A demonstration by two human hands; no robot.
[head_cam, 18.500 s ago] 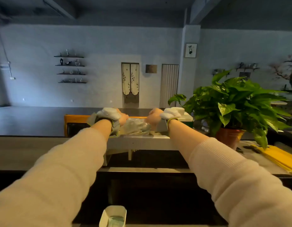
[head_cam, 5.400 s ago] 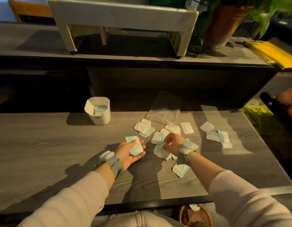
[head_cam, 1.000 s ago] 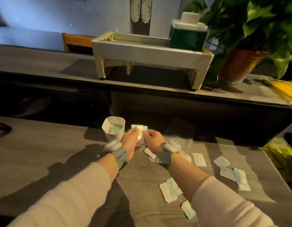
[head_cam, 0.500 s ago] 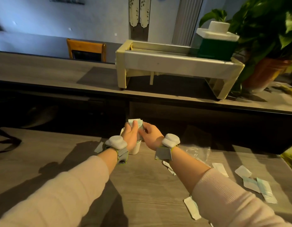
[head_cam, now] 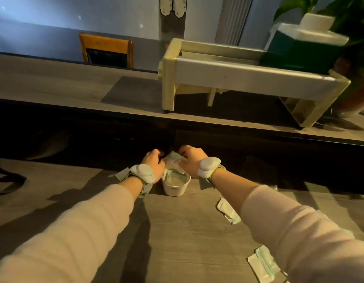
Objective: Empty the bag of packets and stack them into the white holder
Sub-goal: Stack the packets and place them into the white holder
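The white holder (head_cam: 175,189) stands on the wooden table with pale packets lying inside it. Right above its far rim, my left hand (head_cam: 154,164) and my right hand (head_cam: 191,160) together hold a small stack of white-and-teal packets (head_cam: 173,159), tilted down into the opening. Both wrists wear white bands. One loose packet (head_cam: 228,211) lies on the table to the right of the holder, and another packet (head_cam: 263,264) lies near the front right, partly under my right sleeve. The emptied bag is hidden from view.
A raised shelf runs behind the table, with a dark gap below it. On the shelf stand a cream stand (head_cam: 234,78), a green-and-white box (head_cam: 303,48) and a potted plant (head_cam: 356,82). A wooden chair (head_cam: 106,50) stands further back.
Both hands have lowered the stack of packets from above the holder down to its rim. My view has moved closer and shifted right-to-left, so fewer loose packets show.
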